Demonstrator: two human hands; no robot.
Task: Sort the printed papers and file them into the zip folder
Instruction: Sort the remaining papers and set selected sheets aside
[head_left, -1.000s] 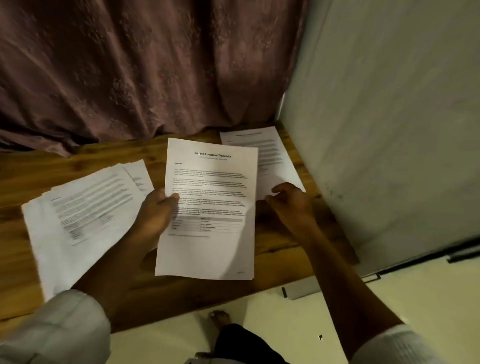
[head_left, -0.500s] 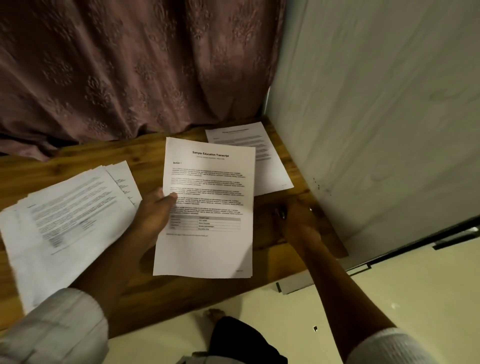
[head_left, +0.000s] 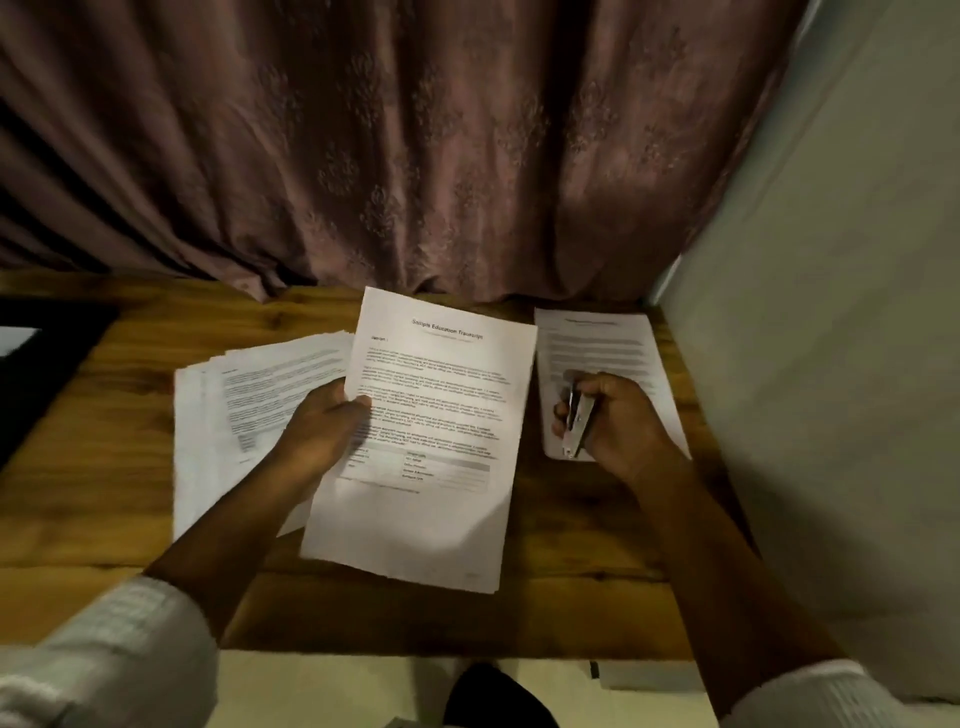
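1 mauve curtain (head_left: 415, 156) hangs behind the wooden tabletop (head_left: 104, 441), a pale wall (head_left: 831, 364) at its right. A paper pile (head_left: 234, 415) lies left; the left hand (head_left: 322, 431) pinches 1 transcript sheet (head_left: 441, 405); the right hand (head_left: 623, 421) grips a stapler (head_left: 576, 421) over another sheet (head_left: 597, 338).

One heading legible, centre of frame.
I'm reading "Sample Education Transcript" across the top of the middle sheet (head_left: 431, 441). Its body text and table blur out, and the print on the left stack (head_left: 249, 395) and right-hand page (head_left: 597, 343) is too soft to read.
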